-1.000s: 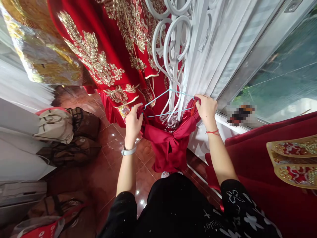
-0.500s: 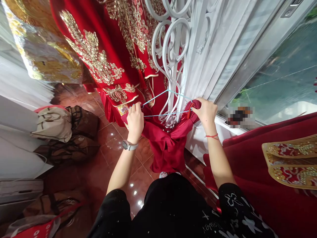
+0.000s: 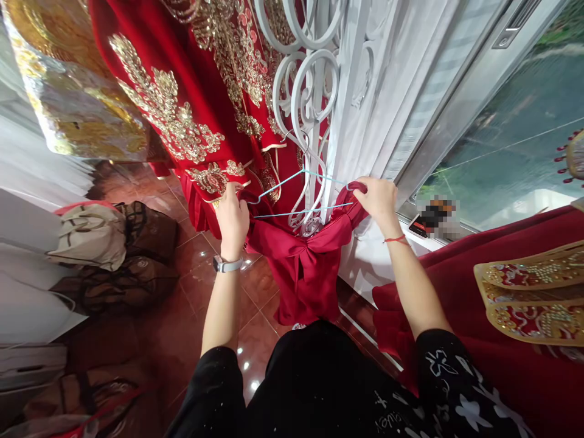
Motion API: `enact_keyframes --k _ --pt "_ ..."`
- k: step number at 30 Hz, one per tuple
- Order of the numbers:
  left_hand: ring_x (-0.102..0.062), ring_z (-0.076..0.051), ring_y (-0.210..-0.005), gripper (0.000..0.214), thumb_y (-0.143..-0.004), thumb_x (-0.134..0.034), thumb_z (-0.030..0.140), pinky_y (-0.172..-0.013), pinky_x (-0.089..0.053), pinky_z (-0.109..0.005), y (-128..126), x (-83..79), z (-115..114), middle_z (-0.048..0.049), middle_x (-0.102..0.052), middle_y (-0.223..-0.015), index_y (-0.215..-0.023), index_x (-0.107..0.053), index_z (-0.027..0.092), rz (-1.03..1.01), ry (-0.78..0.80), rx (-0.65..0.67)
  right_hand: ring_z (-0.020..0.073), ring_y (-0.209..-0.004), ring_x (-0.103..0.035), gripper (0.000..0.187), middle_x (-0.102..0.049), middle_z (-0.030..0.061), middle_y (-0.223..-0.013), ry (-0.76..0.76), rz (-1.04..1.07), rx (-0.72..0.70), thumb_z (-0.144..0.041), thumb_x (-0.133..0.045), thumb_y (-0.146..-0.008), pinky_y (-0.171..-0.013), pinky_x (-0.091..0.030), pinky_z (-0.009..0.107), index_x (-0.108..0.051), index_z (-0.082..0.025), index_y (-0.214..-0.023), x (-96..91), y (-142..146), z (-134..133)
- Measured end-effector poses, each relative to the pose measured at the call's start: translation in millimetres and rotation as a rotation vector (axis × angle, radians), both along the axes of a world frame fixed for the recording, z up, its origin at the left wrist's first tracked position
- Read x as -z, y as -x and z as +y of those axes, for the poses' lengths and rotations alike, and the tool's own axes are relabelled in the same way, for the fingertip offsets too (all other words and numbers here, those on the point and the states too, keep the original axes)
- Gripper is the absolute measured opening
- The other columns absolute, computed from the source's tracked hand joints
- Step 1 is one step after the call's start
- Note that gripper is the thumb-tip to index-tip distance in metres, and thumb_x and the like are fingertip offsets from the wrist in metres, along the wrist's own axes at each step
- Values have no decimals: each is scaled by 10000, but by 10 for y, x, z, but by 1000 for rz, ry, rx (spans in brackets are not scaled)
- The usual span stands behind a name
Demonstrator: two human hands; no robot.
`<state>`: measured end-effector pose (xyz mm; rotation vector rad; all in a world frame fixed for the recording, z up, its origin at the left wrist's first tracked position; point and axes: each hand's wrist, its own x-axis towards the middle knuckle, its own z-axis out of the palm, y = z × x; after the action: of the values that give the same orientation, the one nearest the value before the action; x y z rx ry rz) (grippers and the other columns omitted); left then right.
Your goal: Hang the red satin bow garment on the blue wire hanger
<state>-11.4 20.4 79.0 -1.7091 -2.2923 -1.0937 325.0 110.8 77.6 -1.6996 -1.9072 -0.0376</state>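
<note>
Fingers (image 3: 360, 187) of both hands pinch 1 red satin garment (image 3: 305, 267) at its shoulders on a blue hanger (image 3: 298, 193) hooked to the grille (image 3: 310, 103). Light, soft, slippery; grip at shoulder seams.

Head camera, single view: looks forward and steeply down from the wearer's head, close over both forearms, toward the white scrolled grille (image 3: 310, 115) and tiled floor (image 3: 201, 286); edges apparently wide-angle distorted.
</note>
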Motion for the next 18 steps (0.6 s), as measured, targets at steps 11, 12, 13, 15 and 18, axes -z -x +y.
enact_keyframes --k 11,12,13,15,18 --pt "-702 -203 -976 401 -773 -445 104 -985 -545 -343 439 958 -307 -61 -753 -1069 -1098 -670 170 -331 -61 87 238 -1094 -748 395 -806 66 -1185 224 624 -534 -213 -576 -787 -1009 -558 393 -805 -214 -1109 839 -101 229" --pt "-708 -209 -1003 383 -773 -447 125 -989 -548 -346 395 997 -366 -68 -758 -1079 -1078 -673 175 -358 -91 120 242 -1102 -743 388 -807 64 -1179 186 625 -468 -210 -562 -783 -1022 -550 397 -808 -219 -1083 951 -56 207" --pt "-713 -213 -1022 373 -777 -452 144 -991 -551 -350 350 1021 -426 -71 -762 -1081 -1072 -676 179 -380 -113 153 247 -1086 -741 370 -813 65 -1148 155 626 -387 -210 -553 -772 -1022 -546 400 -810 -220 -1038 1064 -31 185" --pt "-722 -215 -1035 379 -781 -463 161 -993 -557 -357 259 1045 -541 -68 -768 -1087 -1090 -681 184 -405 -118 216 259 -992 -742 292 -825 77 -1017 137 630 -224 -226 -537 -742 -979 -557 405 -796 -210 -878 1290 -48 137" --pt "-733 -216 -1045 372 -790 -477 156 -1007 -562 -373 111 1062 -659 -69 -774 -1085 -1090 -694 183 -414 -115 284 266 -857 -729 223 -808 89 -854 181 646 -76 -288 -517 -720 -877 -572 403 -727 -214 -702 1598 -195 23"
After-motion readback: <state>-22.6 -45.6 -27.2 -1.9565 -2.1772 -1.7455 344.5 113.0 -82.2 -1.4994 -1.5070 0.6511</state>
